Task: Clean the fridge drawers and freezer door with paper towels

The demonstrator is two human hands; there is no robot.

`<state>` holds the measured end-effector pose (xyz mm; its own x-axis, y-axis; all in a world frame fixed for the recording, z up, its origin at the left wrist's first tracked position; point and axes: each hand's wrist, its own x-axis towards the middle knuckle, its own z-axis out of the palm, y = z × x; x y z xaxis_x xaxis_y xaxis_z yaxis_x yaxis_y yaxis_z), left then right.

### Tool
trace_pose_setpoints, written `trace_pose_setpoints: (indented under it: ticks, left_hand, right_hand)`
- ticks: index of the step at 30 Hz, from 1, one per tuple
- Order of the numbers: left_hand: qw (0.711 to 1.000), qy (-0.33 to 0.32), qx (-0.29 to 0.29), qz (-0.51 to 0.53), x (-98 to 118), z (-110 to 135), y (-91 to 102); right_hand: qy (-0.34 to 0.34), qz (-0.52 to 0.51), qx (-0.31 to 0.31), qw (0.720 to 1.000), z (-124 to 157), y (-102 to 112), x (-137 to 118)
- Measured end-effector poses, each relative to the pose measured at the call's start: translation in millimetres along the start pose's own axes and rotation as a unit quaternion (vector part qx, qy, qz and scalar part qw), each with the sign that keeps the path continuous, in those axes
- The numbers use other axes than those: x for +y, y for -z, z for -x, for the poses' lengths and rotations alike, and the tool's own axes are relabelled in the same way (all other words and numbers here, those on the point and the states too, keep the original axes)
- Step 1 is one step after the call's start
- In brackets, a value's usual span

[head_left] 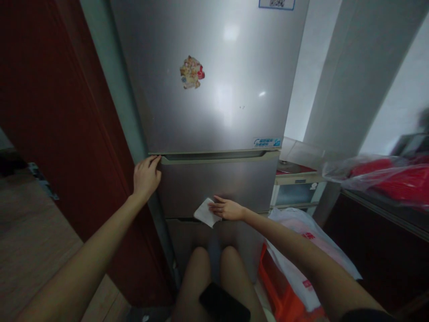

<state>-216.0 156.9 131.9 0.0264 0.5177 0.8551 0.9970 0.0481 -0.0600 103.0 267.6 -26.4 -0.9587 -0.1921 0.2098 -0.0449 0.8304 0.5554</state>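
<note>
A silver fridge point(214, 89) stands straight in front of me, with a middle drawer point(241, 183) below its big upper door. My left hand point(146, 177) is curled round the left end of the drawer's top edge. My right hand point(225, 208) lies with fingers stretched out, pressing a white cloth point(205, 213) flat against the lower front of that drawer. My knees point(214, 268) are just below, close to the bottom drawer, and a black phone point(224, 305) rests on my lap.
A dark red door point(56, 112) stands at the left over a wooden floor. At the right of the fridge lie white and orange plastic bags point(295, 268). A small cabinet point(298, 188) and a counter with red things in plastic point(385, 176) stand beyond.
</note>
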Motion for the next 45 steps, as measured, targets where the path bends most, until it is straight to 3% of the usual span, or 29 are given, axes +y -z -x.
trace_pose_setpoints:
  ticks: [4,7,12,16,19,22,25,30,34,37,45]
  left_hand:
    - [1.0,-0.004,-0.006,-0.003,1.1,-3.0,6.4]
    - [1.0,0.006,-0.013,0.001,2.5,-4.4,8.7]
    - [0.999,0.023,-0.018,0.017,3.9,-5.2,10.5]
    - [0.999,0.026,-0.018,0.019,6.2,-4.7,12.3]
    - [0.999,0.031,-0.017,0.01,8.0,-4.7,13.0]
    - [0.999,0.03,-0.018,0.005,8.1,-5.0,12.8]
    - [0.999,0.026,-0.024,-0.003,6.4,-5.4,12.2]
    - [1.0,0.012,-0.013,-0.013,3.4,-5.5,10.5]
    - [1.0,0.01,-0.008,-0.006,2.4,-5.3,8.5]
    - [1.0,0.009,-0.005,-0.008,2.2,-4.8,7.8]
    - [1.0,0.005,-0.011,0.003,3.5,-2.2,8.9]
  right_hand:
    - [0.016,-0.004,-0.016,1.0,1.4,-8.8,-9.3]
    - [0.016,-0.004,-0.019,1.0,2.5,1.6,-5.4]
    - [-0.042,0.017,-0.002,0.999,9.4,56.3,31.6]
    - [-0.156,0.06,0.081,0.983,24.7,112.3,70.0]
    - [-0.219,0.082,0.144,0.962,32.6,131.2,81.3]
    - [-0.197,0.075,0.132,0.968,31.1,115.7,70.3]
    - [-0.127,0.046,0.072,0.988,24.9,75.9,44.7]
    - [-0.053,0.021,0.011,0.998,22.4,10.3,2.7]
    - [-0.027,0.01,-0.029,0.999,27.7,-5.3,-7.4]
    - [-0.027,0.011,-0.03,0.999,31.2,13.0,3.8]
    - [-0.147,0.06,0.06,0.985,48.5,115.8,78.9]
